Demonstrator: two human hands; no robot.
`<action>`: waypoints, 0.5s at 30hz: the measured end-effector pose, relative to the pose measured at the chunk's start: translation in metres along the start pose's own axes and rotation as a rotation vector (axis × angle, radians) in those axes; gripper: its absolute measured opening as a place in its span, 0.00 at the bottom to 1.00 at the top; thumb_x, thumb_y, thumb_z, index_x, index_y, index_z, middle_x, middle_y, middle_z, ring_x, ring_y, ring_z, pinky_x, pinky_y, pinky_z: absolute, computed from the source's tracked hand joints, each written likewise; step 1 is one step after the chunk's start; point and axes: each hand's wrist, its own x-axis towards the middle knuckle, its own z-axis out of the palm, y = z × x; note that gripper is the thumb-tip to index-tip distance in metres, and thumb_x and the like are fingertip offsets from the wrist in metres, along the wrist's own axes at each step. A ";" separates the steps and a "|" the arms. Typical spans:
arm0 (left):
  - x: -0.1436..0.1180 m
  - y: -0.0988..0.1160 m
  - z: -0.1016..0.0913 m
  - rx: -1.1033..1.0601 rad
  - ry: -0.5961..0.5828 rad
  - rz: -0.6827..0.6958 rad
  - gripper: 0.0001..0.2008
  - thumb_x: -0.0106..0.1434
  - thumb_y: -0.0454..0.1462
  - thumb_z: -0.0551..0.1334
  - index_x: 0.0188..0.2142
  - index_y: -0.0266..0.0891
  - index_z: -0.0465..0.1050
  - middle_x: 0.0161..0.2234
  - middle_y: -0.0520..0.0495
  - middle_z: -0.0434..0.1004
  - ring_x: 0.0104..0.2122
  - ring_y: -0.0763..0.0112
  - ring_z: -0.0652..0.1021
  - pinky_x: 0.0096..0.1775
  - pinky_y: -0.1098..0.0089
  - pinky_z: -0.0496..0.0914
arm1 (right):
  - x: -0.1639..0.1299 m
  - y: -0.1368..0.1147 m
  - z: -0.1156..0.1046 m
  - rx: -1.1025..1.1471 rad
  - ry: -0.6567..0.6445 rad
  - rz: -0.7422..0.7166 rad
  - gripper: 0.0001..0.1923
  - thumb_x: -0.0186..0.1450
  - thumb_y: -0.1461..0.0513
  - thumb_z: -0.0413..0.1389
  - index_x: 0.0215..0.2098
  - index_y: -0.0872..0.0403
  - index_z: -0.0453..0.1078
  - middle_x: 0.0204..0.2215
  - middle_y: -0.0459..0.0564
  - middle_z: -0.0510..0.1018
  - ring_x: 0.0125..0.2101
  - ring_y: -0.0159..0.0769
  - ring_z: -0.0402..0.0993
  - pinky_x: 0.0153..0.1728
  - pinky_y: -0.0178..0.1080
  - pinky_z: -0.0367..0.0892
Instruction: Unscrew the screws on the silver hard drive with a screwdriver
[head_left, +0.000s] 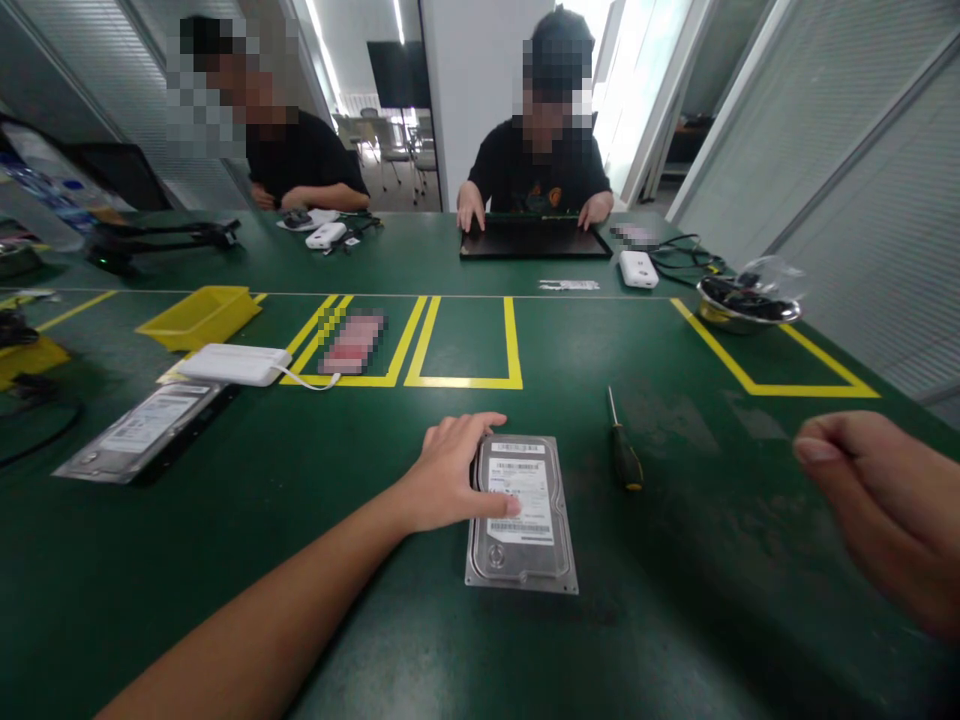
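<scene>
A silver hard drive (529,560) with a white label lies flat on the green table in front of me. My left hand (450,478) grips its left side, the thumb across the label and the fingers along the far left edge. To the drive's right, a screwdriver (626,455) with a black and yellow handle rests on the table, its tip pointing away from me. At the right edge, my right hand (885,500) is held above the table, fingers curled closed. Whatever is inside those fingers, if anything, is hidden.
Another hard drive (150,430) lies at left, near a white power bank (236,364) cabled to a blurred phone (352,343). Behind is a yellow bin (199,317). A metal bowl (750,305) stands at right. Two people sit opposite, one handling a dark panel (534,240).
</scene>
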 end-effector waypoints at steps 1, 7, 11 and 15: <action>0.000 -0.001 0.000 -0.003 0.001 0.002 0.48 0.48 0.60 0.69 0.63 0.46 0.55 0.53 0.42 0.68 0.52 0.47 0.67 0.53 0.50 0.60 | 0.000 -0.028 -0.002 0.060 -0.053 -0.071 0.22 0.70 0.42 0.41 0.34 0.48 0.61 0.25 0.48 0.67 0.24 0.34 0.62 0.26 0.42 0.58; 0.000 -0.002 0.001 -0.012 0.004 0.005 0.50 0.47 0.60 0.69 0.64 0.47 0.54 0.52 0.43 0.67 0.52 0.48 0.66 0.53 0.51 0.60 | -0.003 -0.135 0.004 0.597 -0.477 -0.191 0.15 0.74 0.51 0.42 0.36 0.49 0.60 0.32 0.45 0.70 0.31 0.31 0.67 0.32 0.36 0.64; 0.000 0.000 -0.001 -0.006 -0.002 0.005 0.50 0.48 0.58 0.70 0.64 0.46 0.54 0.52 0.43 0.67 0.51 0.49 0.66 0.53 0.51 0.61 | -0.003 -0.159 0.018 0.907 -0.715 -0.142 0.16 0.74 0.51 0.42 0.35 0.51 0.60 0.33 0.44 0.71 0.33 0.30 0.68 0.33 0.34 0.64; 0.000 0.000 -0.001 -0.007 0.000 0.008 0.49 0.48 0.56 0.70 0.64 0.46 0.54 0.52 0.42 0.67 0.51 0.49 0.66 0.53 0.51 0.61 | -0.001 -0.157 0.051 0.942 -0.575 -0.143 0.16 0.75 0.52 0.41 0.35 0.52 0.61 0.33 0.45 0.71 0.32 0.30 0.67 0.33 0.35 0.64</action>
